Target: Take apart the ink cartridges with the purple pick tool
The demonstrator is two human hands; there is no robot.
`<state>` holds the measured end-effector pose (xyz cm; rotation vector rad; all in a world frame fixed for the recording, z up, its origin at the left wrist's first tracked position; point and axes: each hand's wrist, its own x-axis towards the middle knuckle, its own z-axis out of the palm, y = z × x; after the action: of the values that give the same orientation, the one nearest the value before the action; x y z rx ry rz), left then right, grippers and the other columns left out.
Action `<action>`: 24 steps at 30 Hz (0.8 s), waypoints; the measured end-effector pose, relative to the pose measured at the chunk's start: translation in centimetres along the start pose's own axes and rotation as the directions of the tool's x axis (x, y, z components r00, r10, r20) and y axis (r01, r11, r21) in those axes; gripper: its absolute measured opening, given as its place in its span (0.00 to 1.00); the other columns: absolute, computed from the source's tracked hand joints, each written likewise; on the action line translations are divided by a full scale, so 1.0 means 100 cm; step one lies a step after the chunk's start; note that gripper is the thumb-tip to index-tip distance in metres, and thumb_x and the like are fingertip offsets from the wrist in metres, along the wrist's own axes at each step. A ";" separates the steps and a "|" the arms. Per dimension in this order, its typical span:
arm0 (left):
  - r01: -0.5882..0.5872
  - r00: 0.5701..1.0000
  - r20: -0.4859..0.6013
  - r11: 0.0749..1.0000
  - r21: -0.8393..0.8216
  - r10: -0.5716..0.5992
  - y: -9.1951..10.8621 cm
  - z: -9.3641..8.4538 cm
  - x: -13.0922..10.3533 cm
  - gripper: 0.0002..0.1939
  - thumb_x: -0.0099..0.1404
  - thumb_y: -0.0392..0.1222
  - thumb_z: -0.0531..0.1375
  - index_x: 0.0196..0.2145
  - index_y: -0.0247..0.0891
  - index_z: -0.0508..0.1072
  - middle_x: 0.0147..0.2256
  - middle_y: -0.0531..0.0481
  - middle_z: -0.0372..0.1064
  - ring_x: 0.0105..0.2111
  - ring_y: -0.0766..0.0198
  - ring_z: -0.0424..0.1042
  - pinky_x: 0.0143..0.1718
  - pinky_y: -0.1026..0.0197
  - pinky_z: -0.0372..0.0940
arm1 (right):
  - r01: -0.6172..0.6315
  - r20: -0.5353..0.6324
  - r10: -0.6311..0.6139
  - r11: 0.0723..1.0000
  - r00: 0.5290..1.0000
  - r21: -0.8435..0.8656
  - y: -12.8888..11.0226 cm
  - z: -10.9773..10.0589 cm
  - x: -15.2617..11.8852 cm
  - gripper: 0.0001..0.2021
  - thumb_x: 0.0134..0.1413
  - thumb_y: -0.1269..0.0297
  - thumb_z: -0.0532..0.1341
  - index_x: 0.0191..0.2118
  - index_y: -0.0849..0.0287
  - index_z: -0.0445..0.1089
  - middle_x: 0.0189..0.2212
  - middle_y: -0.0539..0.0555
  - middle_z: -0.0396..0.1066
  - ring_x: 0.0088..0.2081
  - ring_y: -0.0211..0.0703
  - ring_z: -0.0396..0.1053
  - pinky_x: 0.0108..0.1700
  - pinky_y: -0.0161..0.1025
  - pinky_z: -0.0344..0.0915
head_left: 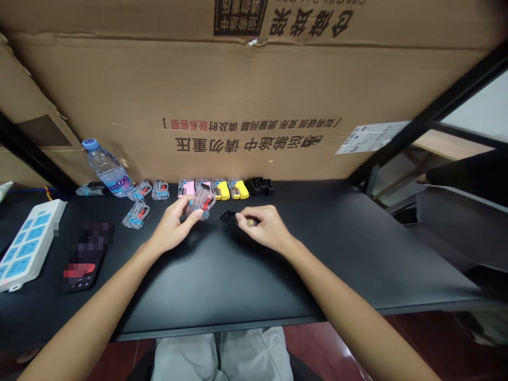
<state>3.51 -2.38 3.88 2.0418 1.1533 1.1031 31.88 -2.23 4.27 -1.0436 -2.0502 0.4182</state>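
My left hand is closed on a clear plastic casing with red and blue parts inside, lifted above the black tabletop. In my right hand is a small black plastic part, gripped between thumb and fingers just right of the casing. A small brass-coloured bit shows among the right fingers; I cannot make out what it belongs to. Behind my hands stands a row with pink casings, yellow casings and black plastic parts. More clear casings lie to the left.
A water bottle leans at the back left. A dark phone and a white power strip lie at the left. Cardboard closes off the back, and a black frame post slants at the right.
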 end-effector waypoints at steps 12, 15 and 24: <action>0.115 0.970 0.124 0.843 0.525 -0.209 -0.005 -0.019 0.000 0.21 0.71 0.52 0.58 0.58 0.50 0.78 0.26 0.53 0.74 0.28 0.53 0.75 0.33 0.58 0.63 | -0.704 -0.283 0.682 0.479 0.674 -0.524 0.108 -0.093 -0.003 0.15 0.61 0.54 0.62 0.38 0.58 0.84 0.35 0.65 0.81 0.38 0.57 0.78 0.40 0.43 0.67; 0.085 0.973 0.148 0.870 0.485 -0.177 -0.010 -0.019 -0.002 0.22 0.74 0.55 0.57 0.61 0.51 0.76 0.37 0.50 0.80 0.32 0.53 0.77 0.37 0.56 0.68 | -0.705 -0.302 0.661 0.507 0.687 -0.496 0.116 -0.084 0.000 0.21 0.67 0.49 0.59 0.44 0.58 0.85 0.41 0.68 0.83 0.46 0.63 0.80 0.45 0.47 0.70; -0.171 0.978 0.189 0.850 0.499 0.086 -0.015 -0.019 0.000 0.15 0.76 0.48 0.57 0.54 0.44 0.78 0.60 0.42 0.72 0.57 0.46 0.73 0.61 0.44 0.67 | -0.647 -0.220 0.616 0.657 0.756 -0.387 0.114 -0.070 0.003 0.24 0.66 0.56 0.60 0.62 0.58 0.79 0.57 0.64 0.80 0.59 0.62 0.77 0.60 0.49 0.70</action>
<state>1.24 -1.57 3.75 2.5953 1.3481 0.7126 43.19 4.56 2.21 -2.0535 -1.6885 0.2441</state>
